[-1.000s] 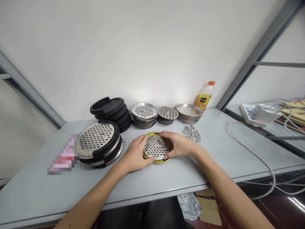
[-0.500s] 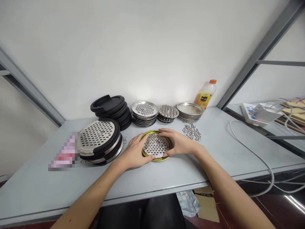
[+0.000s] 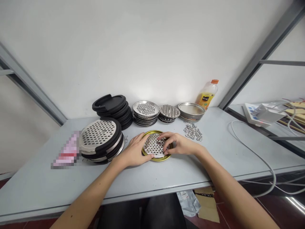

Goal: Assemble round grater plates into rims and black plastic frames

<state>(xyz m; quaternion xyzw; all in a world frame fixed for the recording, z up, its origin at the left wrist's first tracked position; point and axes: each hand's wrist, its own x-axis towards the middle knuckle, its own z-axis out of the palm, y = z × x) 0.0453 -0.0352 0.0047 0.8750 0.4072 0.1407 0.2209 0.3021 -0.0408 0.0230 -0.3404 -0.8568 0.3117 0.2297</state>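
A round metal grater disc point(image 3: 153, 146) with rows of raised holes lies inside a gold-coloured metal ring point(image 3: 145, 154) on the table in front of me. My left hand point(image 3: 136, 152) grips the ring's left side, thumb at the near edge and fingers at the far edge. My right hand point(image 3: 177, 144) is over the right part of the disc. Its fingers are curled in, with the thumb and fingertips close together at the disc's surface. The ring's right edge is partly hidden under that hand.
Left stands a stack of graters with black rims point(image 3: 102, 136), a pile of black plastic rings point(image 3: 111, 103) behind. Along the wall are grater discs point(image 3: 145, 109), smaller discs point(image 3: 169, 111), metal lids point(image 3: 191, 109) and a bottle point(image 3: 206, 97). Wire hooks point(image 3: 193, 132) and a cable point(image 3: 252, 152) lie right.
My right hand's fingers have moved inward from the ring's right edge onto the disc and curled together. My left hand stays at the ring's left side.
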